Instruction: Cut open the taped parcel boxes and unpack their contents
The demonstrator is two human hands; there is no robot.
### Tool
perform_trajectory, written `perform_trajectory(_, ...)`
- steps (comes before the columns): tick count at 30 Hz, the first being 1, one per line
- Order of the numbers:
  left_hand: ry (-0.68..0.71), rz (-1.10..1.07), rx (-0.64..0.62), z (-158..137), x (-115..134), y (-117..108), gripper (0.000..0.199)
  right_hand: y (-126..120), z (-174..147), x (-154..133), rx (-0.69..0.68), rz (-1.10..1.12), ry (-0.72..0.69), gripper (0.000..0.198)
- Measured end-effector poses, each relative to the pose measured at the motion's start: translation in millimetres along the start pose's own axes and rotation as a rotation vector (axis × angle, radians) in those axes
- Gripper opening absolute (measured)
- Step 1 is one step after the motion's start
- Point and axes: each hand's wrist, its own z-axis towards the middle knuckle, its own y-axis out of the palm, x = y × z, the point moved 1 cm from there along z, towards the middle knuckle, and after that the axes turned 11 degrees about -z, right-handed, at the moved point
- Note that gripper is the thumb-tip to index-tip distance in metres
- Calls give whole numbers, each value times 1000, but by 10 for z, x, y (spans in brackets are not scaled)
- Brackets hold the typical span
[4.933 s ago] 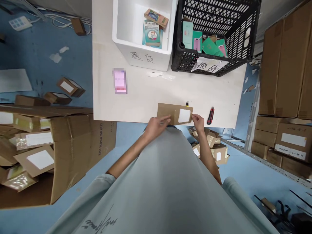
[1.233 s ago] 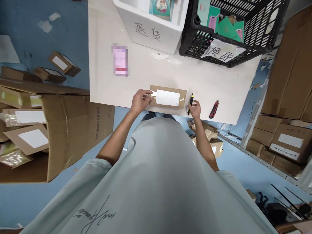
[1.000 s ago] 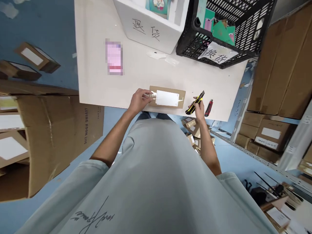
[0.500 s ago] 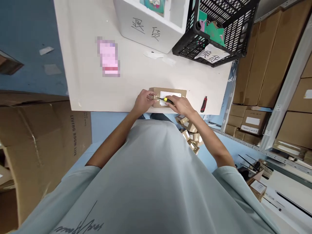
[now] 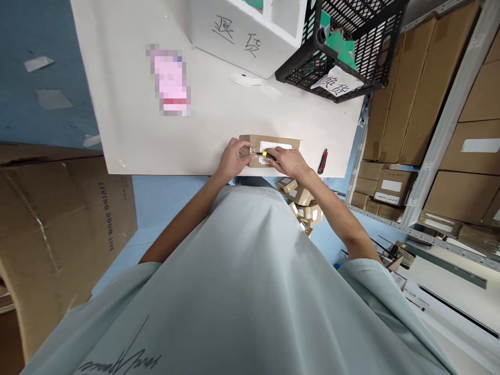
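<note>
A small cardboard box (image 5: 255, 141) lies at the table's front edge, a white label (image 5: 273, 145) on its top. My left hand (image 5: 232, 158) is at the box's left end, thumb and fingers pinching a crumpled piece of clear tape (image 5: 252, 151). In my right hand (image 5: 289, 161) is a yellow and black utility knife (image 5: 268, 154), its tip pointing left at the tape beside my left fingertips. The right hand rests over the label and hides part of the knife's handle.
On the white table (image 5: 133, 130), a red and black utility knife (image 5: 322, 161) lies to the right. A white foam bin (image 5: 238, 44) and a black plastic crate (image 5: 289, 73) stand at the back. A blurred pink item (image 5: 170, 80) lies left. Small boxes (image 5: 300, 195) sit below the edge.
My view has shifted slightly. The knife tip stays by the tape at the box's left end, and both hands keep nearly the same place, with the right fingers lying lower over the handle.
</note>
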Motion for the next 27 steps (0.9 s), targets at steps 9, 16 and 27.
perform_trajectory(9,-9,-25,-3,13,25,-4,35,-137,-7,-32,-60,-46,-3,58)
perform_trajectory(16,-23,-17,8,32,18,-20,36,-201,40,-29,-49,-101,-20,57)
perform_trajectory(27,-12,63,7,42,25,-112,37,-314,181,13,-15,-145,-109,52)
